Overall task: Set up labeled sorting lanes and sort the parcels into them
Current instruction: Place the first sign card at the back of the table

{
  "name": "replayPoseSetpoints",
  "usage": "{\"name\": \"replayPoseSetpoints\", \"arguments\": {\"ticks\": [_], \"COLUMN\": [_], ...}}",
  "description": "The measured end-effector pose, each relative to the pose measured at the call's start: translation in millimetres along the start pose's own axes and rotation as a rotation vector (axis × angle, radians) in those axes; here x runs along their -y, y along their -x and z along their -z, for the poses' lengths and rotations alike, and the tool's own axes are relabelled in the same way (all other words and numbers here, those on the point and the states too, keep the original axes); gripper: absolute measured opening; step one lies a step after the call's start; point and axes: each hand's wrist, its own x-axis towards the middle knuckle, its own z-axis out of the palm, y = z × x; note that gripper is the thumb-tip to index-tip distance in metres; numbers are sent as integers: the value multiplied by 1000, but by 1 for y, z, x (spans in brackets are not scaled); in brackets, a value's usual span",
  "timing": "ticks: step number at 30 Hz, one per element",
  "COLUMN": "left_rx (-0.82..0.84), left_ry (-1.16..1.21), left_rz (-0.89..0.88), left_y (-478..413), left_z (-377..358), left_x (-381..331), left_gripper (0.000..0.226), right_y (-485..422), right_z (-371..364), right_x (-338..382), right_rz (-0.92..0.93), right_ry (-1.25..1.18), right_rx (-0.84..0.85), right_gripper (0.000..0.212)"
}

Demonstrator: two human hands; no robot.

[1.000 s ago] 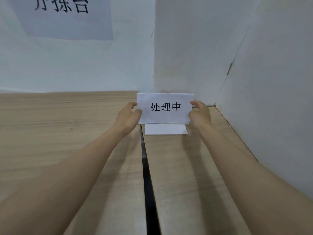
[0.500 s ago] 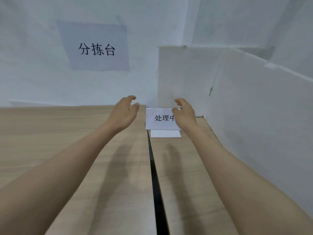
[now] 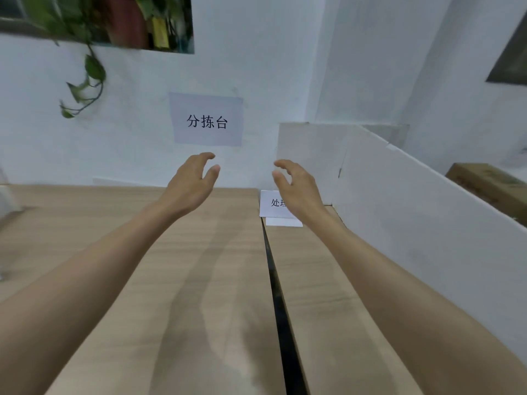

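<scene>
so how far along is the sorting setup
Done: one card stands on the table beside the white divider. In hand: nothing, left hand and right hand hover open. Left: only that one lane label shows, no parcel lies by it, so sorting remains.

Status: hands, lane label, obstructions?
Left hand, right hand open, holding nothing, above table. Lane label standing by white partition. Right hand hides part of it.

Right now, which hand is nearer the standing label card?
Right. The right hand overlaps the label card in view, hiding its right half; the left hand is raised well to the card's left, across the dark gap between the tabletops.
</scene>
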Motion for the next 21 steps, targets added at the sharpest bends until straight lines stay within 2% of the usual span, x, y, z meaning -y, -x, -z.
{"name": "replayPoseSetpoints", "arguments": {"ticks": [8,21], "left_rx": [-84,-281], "left_ry": [-39,-236], "left_rz": [-8,180], "left_y": [93,268], "left_z": [80,182], "left_x": [-27,-59], "left_gripper": [45,45], "right_y": [80,183], "right_z": [13,-11], "right_x": [80,181], "right_rz": [133,363], "right_ry": [-13,-177], "right_rx": [65,228], "right_gripper": [37,36]}}
